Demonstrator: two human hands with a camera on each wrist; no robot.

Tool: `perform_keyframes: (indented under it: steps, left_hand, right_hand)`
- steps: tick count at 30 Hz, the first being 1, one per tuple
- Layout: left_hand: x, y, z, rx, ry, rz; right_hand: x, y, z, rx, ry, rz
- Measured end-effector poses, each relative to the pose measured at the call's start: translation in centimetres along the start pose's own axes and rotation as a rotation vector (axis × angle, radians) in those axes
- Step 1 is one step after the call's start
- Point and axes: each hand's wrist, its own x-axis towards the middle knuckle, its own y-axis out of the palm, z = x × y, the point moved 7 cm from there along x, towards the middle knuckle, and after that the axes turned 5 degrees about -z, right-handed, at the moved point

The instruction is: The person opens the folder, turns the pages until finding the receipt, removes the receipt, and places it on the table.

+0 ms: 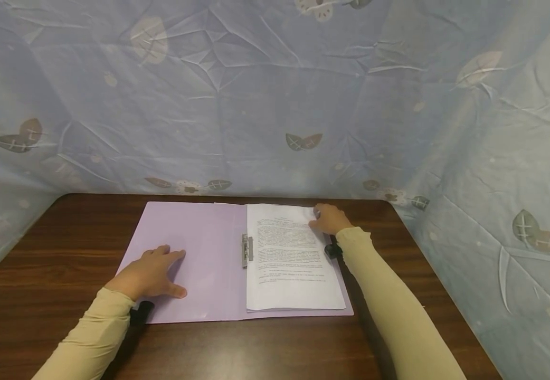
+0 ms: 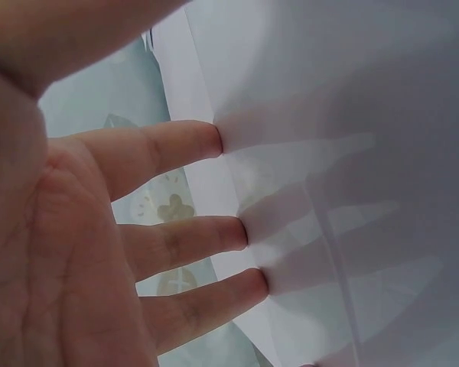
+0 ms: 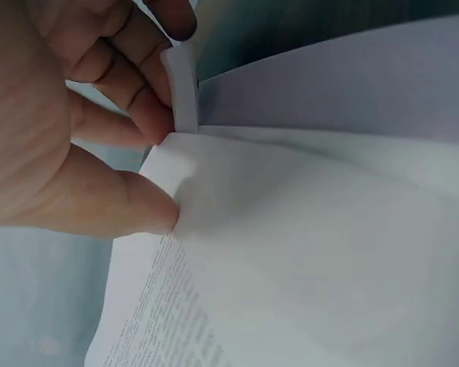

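Observation:
An open lilac folder lies on the table, with a metal clip near its spine. Printed sheets of paper lie stacked on its right half. My left hand rests on the folder's left cover, fingers spread; in the left wrist view its fingertips touch the smooth cover. At the top right corner of the sheets, my right hand pinches the paper, thumb on top and fingers curled at the edge. A small pale strip shows by those fingers; its kind cannot be told.
The dark wooden table reaches out on both sides of the folder and in front of it. A bluish patterned cloth hangs behind the table and along its sides. A black wrist camera sits beside the right edge of the sheets.

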Motion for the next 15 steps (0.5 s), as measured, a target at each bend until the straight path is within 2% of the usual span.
perform_keyframes:
  steps: [4,9,12,15]
  left_hand:
    - [0.0,0.0,0.0,-0.005,0.001,0.001]
    - [0.1,0.2,0.0,-0.002,0.014,-0.002]
    - [0.1,0.2,0.0,-0.004,0.016,-0.004]
    - [0.1,0.2,0.0,-0.006,0.015,-0.007]
  right_hand:
    - [0.4,0.3,-0.8,0.072,0.071,0.014]
    - [0.6,0.6,-1.8,0.244,0.165,0.024]
    - [0.6,0.6,-2.3,0.333,0.185,0.021]
    - [0.5,0.2,-2.5,0.364,0.175,-0.002]
